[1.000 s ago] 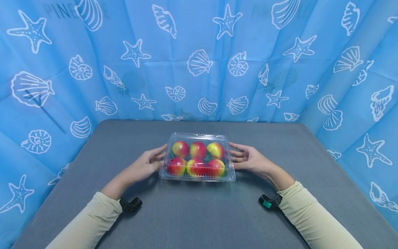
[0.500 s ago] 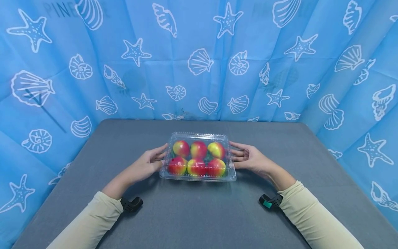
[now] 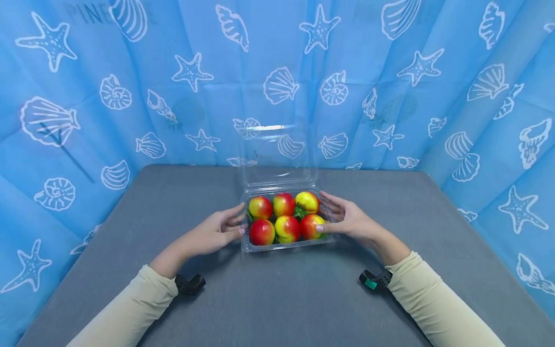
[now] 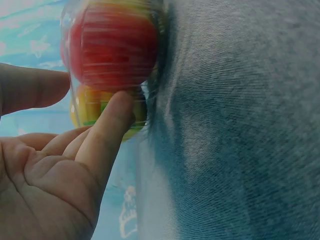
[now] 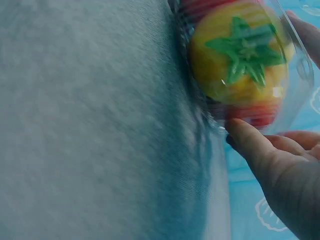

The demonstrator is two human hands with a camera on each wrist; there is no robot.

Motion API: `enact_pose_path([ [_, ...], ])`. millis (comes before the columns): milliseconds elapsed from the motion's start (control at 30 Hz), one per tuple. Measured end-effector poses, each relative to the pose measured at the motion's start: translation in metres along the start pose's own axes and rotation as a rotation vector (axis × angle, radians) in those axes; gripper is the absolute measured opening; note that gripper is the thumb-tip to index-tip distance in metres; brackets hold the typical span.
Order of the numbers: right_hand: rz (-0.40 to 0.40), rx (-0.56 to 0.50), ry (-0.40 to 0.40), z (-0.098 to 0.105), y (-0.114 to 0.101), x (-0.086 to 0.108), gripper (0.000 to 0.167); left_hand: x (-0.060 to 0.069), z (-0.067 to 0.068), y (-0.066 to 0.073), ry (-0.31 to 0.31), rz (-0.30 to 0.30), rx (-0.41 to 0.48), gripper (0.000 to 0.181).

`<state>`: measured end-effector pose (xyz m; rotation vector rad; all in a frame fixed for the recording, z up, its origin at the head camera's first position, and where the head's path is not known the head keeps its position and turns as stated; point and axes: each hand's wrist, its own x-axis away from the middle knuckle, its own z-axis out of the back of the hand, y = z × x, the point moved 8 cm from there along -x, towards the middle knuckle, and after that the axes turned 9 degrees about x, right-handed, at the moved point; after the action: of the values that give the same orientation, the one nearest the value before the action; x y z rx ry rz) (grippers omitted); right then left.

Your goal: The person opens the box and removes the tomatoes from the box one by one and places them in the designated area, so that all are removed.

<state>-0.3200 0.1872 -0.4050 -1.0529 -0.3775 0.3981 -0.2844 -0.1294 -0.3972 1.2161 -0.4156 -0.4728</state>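
Observation:
A clear plastic clamshell container (image 3: 286, 245) sits on the table with its transparent lid (image 3: 279, 154) raised at the back. Inside are several red-and-yellow fruits (image 3: 287, 228) in two rows, some showing a green leafy cap (image 5: 246, 51). My left hand (image 3: 209, 233) touches the left side, its straight fingers against the wall and its thumb (image 4: 42, 88) by the rim. On the right, my right hand (image 3: 355, 220) grips the container's side, its thumb over the rim beside the front right fruit and its fingers outside the wall.
Grey cloth covers the table (image 3: 277, 299). A blue curtain (image 3: 243, 58) with white seashells and starfish hangs behind and at both sides. Dark wrist bands with camera mounts (image 3: 191, 284) sit at the ends of both sleeves.
The container's lid has swung up and back, uncovering the fruits. The container has shifted slightly right and turned a little, and my left hand has moved right with it.

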Motion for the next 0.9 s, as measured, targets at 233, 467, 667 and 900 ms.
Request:
enact_pose_path([
  [233,0.003,0.041,-0.032,0.005,0.002,0.004,0.088,0.003,0.006,-0.001,-0.024,-0.012,-0.03,0.077],
  [467,0.0,0.058,0.007,0.014,-0.001,0.004,0.072,0.005,0.012,0.002,-0.046,-0.027,-0.044,0.076],
  [667,-0.024,0.101,0.028,0.015,0.001,0.003,0.068,0.007,0.012,0.003,-0.072,-0.029,-0.044,0.075],
  [900,-0.043,0.112,0.032,0.016,0.002,0.004,0.068,0.007,0.011,0.001,-0.091,-0.027,-0.043,0.075],
])
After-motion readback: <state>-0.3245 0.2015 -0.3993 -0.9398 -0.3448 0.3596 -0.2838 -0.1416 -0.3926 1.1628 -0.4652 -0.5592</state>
